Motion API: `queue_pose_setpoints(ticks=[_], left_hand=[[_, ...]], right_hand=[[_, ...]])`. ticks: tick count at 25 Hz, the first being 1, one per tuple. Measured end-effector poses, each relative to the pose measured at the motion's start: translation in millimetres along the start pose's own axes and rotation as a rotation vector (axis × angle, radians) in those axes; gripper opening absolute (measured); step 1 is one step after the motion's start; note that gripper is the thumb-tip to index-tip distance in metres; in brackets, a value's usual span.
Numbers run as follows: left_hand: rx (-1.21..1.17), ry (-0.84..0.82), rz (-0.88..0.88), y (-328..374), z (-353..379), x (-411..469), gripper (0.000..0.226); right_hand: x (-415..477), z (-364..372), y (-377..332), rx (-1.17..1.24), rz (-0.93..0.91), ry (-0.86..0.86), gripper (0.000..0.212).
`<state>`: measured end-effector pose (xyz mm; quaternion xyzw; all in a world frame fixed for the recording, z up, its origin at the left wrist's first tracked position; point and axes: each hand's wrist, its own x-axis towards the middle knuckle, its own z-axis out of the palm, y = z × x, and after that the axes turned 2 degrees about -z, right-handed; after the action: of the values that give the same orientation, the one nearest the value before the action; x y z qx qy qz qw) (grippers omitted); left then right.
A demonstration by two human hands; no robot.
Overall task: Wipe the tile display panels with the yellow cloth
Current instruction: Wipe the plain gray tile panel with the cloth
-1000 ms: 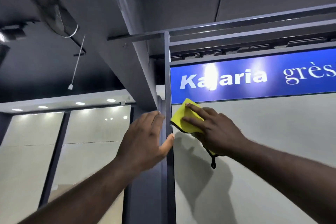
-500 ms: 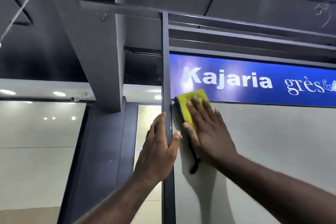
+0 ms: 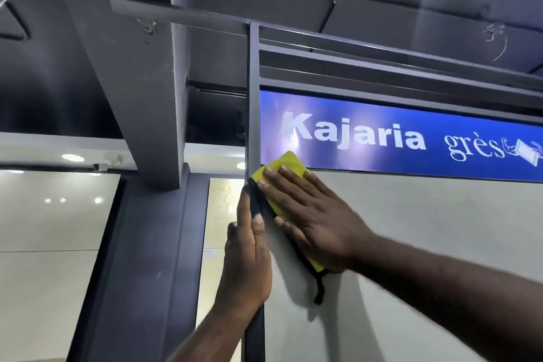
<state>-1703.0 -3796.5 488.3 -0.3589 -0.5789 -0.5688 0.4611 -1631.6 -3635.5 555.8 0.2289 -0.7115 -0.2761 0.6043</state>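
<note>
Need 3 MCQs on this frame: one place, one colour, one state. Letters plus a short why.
1. Where is the cloth?
A. on the floor
B. at the top left corner of the panel, by the post
C. on the ceiling

2. The sign above the panel is:
A. red
B. green
C. blue

3. The right hand is:
A. flat on the cloth, fingers straight
B. a bare fist
C. off the panel

Answers:
1 B: the cloth lies against the panel just under the sign, next to the post.
2 C: blue ground with white letters.
3 A: straight fingers press the cloth to the panel.
</note>
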Motion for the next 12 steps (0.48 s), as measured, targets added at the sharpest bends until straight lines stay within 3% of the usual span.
queue_pose_setpoints(ticks=[1,2,4,5,6,8,10,11,12], left_hand=[[0.002,-0.002,-0.002,0,0,-1,0.055],[0.007,-0.008,-0.006,1,-1,-2,0.055],[0.024,-0.027,-0.02,1,0,-2,0.056],[0.034,-0.03,-0.018,1,0,-3,0.057],[0.045,-0.026,-0.012,2,1,-3,0.058],[0.048,-0.02,-0.017,4,1,-2,0.059],[0.049,-0.006,-0.009,0,3,-1,0.059],[0.062,0.01,-0.003,-1,3,-3,0.058],[0.086,0.025,0.01,-1,3,-4,0.057]], right_hand=[[-1,-4,17,-0.028,-0.005,0.002,0.06],[0,-4,31,-0.013,0.127,0.022,0.059],[8,0,32,0.156,0.604,0.1,0.057],[10,4,19,0.193,0.723,0.099,0.057],[10,9,0,0.149,0.679,0.113,0.058],[0,16,-24,0.031,0.323,0.111,0.061],[-6,12,-1,0.004,0.042,0.066,0.062],[-3,7,17,-0.009,0.01,0.042,0.062],[2,5,32,-0.002,0.094,0.035,0.061]])
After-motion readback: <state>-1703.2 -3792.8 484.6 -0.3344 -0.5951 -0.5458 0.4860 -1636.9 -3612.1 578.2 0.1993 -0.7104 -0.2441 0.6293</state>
